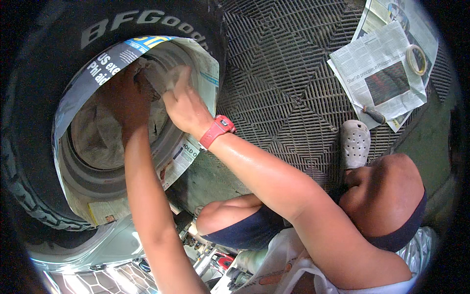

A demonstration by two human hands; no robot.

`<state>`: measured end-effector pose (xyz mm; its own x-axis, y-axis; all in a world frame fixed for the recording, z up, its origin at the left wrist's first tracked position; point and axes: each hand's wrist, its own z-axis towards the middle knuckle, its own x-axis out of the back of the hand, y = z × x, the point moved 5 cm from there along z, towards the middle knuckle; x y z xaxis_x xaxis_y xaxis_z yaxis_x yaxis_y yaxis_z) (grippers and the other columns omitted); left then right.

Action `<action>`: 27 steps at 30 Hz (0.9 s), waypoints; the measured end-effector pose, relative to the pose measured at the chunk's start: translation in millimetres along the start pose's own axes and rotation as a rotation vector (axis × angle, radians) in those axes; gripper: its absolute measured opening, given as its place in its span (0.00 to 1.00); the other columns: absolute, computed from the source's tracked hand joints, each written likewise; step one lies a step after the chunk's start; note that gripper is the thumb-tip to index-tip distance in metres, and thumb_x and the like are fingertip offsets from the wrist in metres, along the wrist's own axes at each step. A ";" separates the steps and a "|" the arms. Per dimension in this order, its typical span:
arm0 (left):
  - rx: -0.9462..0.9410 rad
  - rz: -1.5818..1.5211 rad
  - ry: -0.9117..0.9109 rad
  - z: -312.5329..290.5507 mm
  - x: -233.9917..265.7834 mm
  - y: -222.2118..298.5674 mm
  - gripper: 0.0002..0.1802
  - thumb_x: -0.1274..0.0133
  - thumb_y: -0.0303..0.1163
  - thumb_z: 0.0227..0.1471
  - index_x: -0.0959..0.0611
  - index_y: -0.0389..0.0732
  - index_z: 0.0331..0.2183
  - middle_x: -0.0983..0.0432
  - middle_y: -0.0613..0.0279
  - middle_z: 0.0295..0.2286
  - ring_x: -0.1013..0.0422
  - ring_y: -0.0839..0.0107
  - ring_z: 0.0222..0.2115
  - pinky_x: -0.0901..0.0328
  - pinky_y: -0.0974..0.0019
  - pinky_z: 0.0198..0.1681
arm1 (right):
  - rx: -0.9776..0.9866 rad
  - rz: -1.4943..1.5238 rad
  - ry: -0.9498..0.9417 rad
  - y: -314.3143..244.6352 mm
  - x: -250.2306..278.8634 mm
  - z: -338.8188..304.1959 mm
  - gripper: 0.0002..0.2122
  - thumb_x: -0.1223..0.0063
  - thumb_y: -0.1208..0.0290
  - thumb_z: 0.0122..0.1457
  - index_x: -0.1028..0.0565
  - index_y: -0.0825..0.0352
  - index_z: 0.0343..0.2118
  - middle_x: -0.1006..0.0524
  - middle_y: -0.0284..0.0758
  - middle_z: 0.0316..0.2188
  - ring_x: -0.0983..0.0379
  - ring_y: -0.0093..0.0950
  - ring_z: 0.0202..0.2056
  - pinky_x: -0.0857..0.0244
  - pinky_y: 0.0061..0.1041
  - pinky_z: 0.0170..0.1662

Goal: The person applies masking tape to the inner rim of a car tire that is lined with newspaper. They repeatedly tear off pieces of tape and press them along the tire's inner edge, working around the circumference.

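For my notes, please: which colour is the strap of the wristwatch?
The wristwatch strap is red; it shows best in the head view.

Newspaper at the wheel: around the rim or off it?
Around it: the newspaper encircles much of the rim, its outer edge overlapping the tire.

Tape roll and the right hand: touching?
Apart. The head view shows the right hand over the wheel and the tape roll lying on newspaper, with floor mat between them.
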<state>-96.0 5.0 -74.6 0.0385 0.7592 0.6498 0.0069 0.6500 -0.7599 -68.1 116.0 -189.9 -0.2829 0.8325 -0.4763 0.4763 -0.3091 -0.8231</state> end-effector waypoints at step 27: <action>0.502 -0.477 0.130 -60.8 46.5 -52.1 0.09 0.41 0.32 0.62 0.16 0.36 0.40 0.18 0.60 0.32 0.24 0.72 0.34 0.31 0.66 0.40 | 0.578 -0.253 -0.158 -54.8 11.4 -53.2 0.09 0.53 0.68 0.70 0.27 0.65 0.47 0.20 0.46 0.25 0.19 0.43 0.26 0.27 0.42 0.28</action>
<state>-33.7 4.3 -6.0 0.2653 0.3971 0.8786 -0.4081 0.8718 -0.2709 -53.1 166.9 -133.8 -0.4677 0.8479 -0.2495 -0.1338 -0.3470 -0.9283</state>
